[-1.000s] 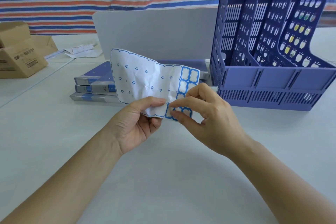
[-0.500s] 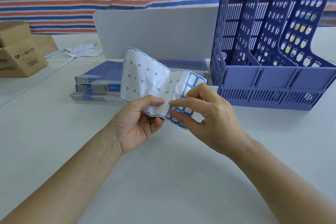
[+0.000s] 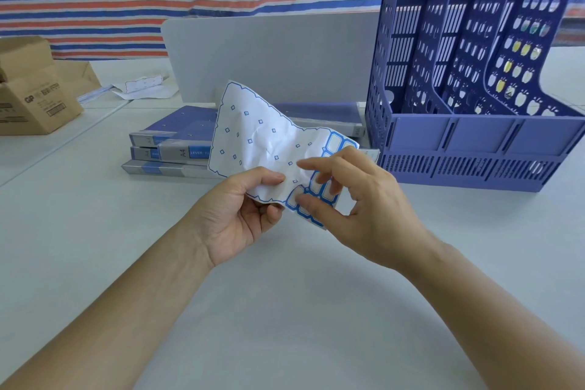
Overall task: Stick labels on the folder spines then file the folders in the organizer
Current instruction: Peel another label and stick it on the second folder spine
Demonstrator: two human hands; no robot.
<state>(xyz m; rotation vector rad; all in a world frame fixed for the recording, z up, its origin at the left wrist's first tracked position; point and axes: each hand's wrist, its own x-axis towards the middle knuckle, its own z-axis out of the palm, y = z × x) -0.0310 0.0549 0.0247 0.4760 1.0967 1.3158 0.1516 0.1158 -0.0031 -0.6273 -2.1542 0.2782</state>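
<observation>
A crumpled white label sheet (image 3: 262,142) with blue-bordered labels along its right side is held up above the table. My left hand (image 3: 234,218) pinches its lower edge between thumb and fingers. My right hand (image 3: 370,215) has its thumb on a label at the sheet's lower right, fingers behind the sheet, index finger lifted off. Behind the sheet, a stack of blue-grey A4 folders (image 3: 171,152) lies flat with spines facing me. The blue plastic organizer (image 3: 474,142) stands at the right, its slots holding nothing.
A grey divider panel (image 3: 285,57) stands behind the folders. One more folder (image 3: 323,117) lies between the stack and the organizer. A cardboard box (image 3: 34,95) sits at far left, with loose paper sheets (image 3: 142,85) beyond it. A striped tarp hangs at the back.
The sheet has tilted and swung rightward. My right index finger has lifted away from the thumb, which has slid lower onto a label. My left hand has kept its hold.
</observation>
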